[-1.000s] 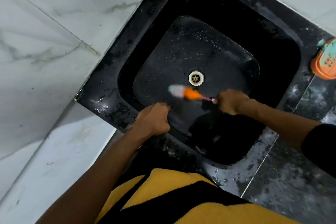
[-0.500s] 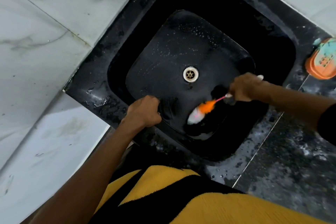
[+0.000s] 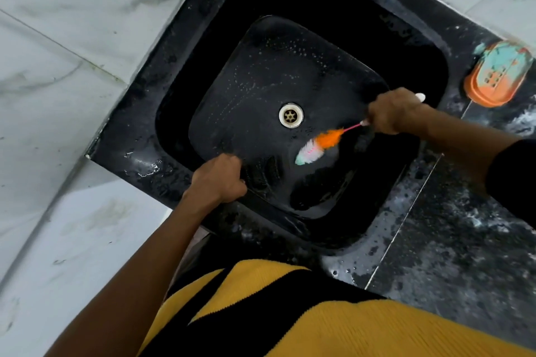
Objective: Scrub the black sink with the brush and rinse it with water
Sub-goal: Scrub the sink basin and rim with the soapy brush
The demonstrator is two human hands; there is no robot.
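The black sink (image 3: 185, 72) fills the middle of the view, wet, with a round metal drain (image 3: 291, 115) in its floor. My right hand (image 3: 393, 113) grips the white handle of a bottle-type brush (image 3: 317, 145). Its orange and white bristles lie on the sink floor just right of and below the drain. My left hand (image 3: 220, 180) grips the sink's near rim, fingers curled over the edge into the basin.
An orange soap dish (image 3: 499, 78) with teal soap stands on the dark wet counter (image 3: 452, 229) to the right of the sink. White marble tiles (image 3: 72, 38) line the left and far sides. A yellow and black garment (image 3: 290, 313) fills the bottom.
The brush swept from left of the drain's near side over to the right, then back up toward the drain. My left hand kept its grip on the rim.
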